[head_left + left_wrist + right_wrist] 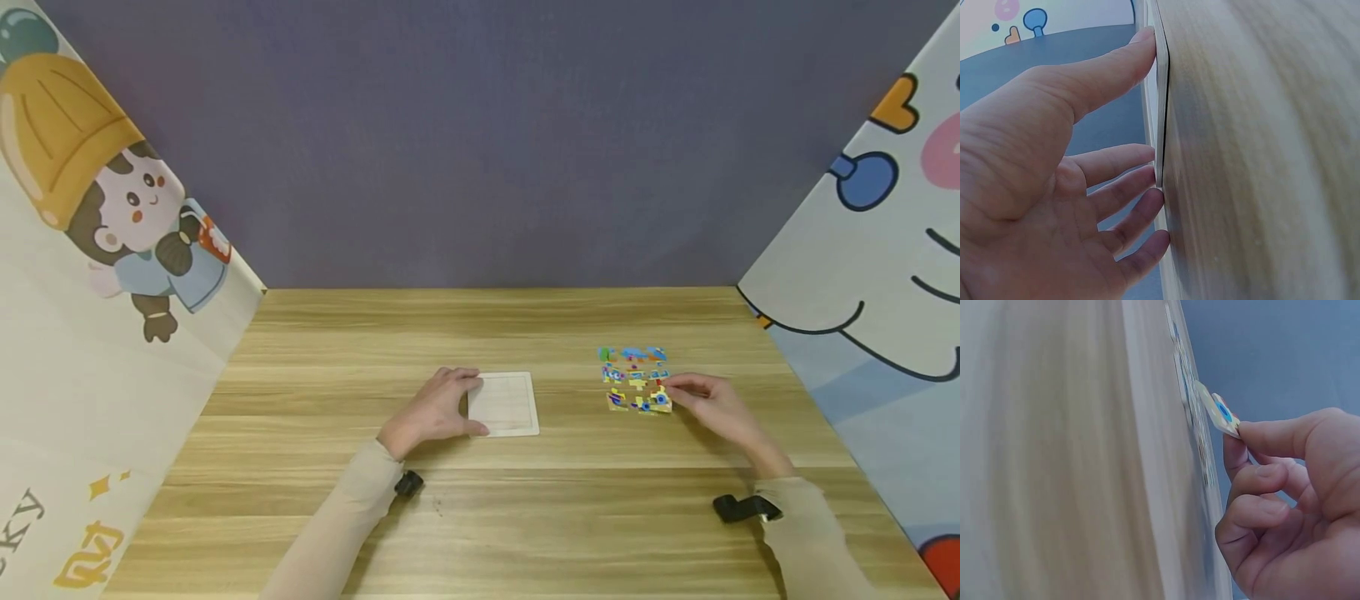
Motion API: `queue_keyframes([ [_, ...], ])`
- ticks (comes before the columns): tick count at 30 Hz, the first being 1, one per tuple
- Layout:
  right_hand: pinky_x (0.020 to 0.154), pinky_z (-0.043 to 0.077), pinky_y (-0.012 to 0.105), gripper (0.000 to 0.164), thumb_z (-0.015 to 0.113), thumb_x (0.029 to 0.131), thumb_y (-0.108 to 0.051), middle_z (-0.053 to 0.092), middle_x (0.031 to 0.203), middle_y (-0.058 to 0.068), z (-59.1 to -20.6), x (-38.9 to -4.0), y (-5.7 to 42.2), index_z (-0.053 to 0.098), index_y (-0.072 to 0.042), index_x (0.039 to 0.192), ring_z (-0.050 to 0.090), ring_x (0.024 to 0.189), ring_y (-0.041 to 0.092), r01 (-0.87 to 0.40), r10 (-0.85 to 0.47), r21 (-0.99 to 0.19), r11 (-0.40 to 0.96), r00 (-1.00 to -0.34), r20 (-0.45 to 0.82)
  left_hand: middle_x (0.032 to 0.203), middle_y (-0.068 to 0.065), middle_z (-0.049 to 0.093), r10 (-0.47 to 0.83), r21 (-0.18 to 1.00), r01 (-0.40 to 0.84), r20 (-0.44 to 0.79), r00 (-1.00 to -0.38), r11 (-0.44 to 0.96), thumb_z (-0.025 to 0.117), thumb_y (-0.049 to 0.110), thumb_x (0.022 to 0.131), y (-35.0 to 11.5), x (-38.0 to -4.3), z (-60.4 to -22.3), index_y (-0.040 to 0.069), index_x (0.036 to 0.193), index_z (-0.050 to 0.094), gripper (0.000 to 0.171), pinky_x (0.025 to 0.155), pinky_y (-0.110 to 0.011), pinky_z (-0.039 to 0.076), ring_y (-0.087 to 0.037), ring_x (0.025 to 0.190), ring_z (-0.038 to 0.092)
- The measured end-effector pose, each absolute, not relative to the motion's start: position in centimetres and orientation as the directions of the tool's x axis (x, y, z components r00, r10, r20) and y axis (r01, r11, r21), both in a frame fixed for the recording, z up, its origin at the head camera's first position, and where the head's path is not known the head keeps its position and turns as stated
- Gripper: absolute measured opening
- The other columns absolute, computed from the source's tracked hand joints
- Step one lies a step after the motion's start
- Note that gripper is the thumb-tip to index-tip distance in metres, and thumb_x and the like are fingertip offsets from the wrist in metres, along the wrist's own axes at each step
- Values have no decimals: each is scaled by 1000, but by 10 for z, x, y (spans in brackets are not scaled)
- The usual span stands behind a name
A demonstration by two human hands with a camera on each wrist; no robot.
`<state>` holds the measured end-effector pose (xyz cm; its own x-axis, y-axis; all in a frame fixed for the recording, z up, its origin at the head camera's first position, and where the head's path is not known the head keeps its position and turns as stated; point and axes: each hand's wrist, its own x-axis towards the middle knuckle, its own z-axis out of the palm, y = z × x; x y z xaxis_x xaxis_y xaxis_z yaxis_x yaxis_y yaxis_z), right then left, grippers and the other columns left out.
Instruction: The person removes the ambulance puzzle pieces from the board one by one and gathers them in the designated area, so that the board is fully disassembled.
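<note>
My left hand (435,408) rests at the left side of a pale, square puzzle frame (506,406). Its thumb touches the near left corner, the fingertips the far left one. In the left wrist view the fingers are spread and only gently bent along the edge of the thin frame (1162,112). To the right, my right hand (712,408) pinches a small puzzle piece (1222,412) between thumb and index finger. That piece is pale yellow with a blue round print, and it stands tilted over the other colourful puzzle pieces (633,375). The remaining right fingers are curled.
The wooden table (375,333) ends at a dark grey wall panel (495,150) at the back. Printed cartoon panels (187,242) flank it on both sides. A black wrist mount (408,484) sits on the left sleeve, another (746,507) on the right.
</note>
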<state>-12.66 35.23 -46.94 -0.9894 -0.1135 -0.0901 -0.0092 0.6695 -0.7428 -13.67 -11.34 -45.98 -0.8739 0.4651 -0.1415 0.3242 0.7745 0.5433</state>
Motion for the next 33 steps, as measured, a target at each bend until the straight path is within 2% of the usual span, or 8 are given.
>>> queue_keyframes([
  [8,81,47,13,43,60,110,-34,67,140,27,-472,-127,371,70,1,134,49,97,-20,47,-64,-705,708,-989,-130,168,-9,45,465,539,325,-144,-874,777,92,40,83,-113,-136,-460,4,153,56,86,132,-54,30,-37,156,37],
  [12,78,48,19,44,59,110,-34,67,139,27,-473,-127,375,70,0,135,54,98,-9,55,-65,-681,730,-987,-149,168,-9,45,465,541,324,-144,-873,776,92,41,83,-114,-136,-460,4,153,56,86,132,-53,30,-37,156,37],
  [16,86,48,25,43,59,110,-34,69,138,26,-473,-127,374,71,0,134,57,106,0,50,-65,-666,744,-987,-146,168,-9,45,465,542,323,-145,-874,776,91,41,84,-114,-137,-460,4,153,56,86,132,-54,30,-37,156,37],
  [21,93,50,29,42,62,109,-33,71,136,25,-474,-128,370,73,1,131,65,116,21,37,-50,-647,762,-992,-116,168,-9,45,468,542,327,-144,-872,774,91,41,84,-114,-137,-460,4,153,56,86,131,-54,31,-36,156,37],
  [24,97,52,37,41,61,109,-31,71,135,26,-475,-128,368,73,2,131,66,122,36,36,-43,-645,764,-993,-106,168,-9,45,472,537,332,-143,-870,776,91,41,84,-114,-137,-460,4,153,56,86,131,-54,31,-36,156,38],
  [27,103,53,52,41,60,110,-28,67,138,30,-476,-127,368,71,4,132,62,128,48,45,-40,-661,749,-993,-113,168,-9,45,475,531,340,-139,-869,776,91,42,84,-114,-137,-461,5,153,56,86,131,-54,32,-36,155,38],
  [30,107,49,65,43,59,111,-29,64,142,33,-475,-126,367,68,5,134,56,133,54,62,-36,-682,728,-991,-129,168,-9,45,477,529,344,-133,-869,776,91,43,84,-114,-138,-462,5,153,56,86,130,-54,32,-36,155,39],
  [33,109,45,69,47,57,111,-33,61,145,33,-474,-126,367,66,6,137,53,136,56,77,-31,-690,719,-989,-143,168,-9,45,479,534,346,-130,-868,772,90,43,84,-115,-138,-463,5,153,56,85,130,-55,32,-36,155,39],
])
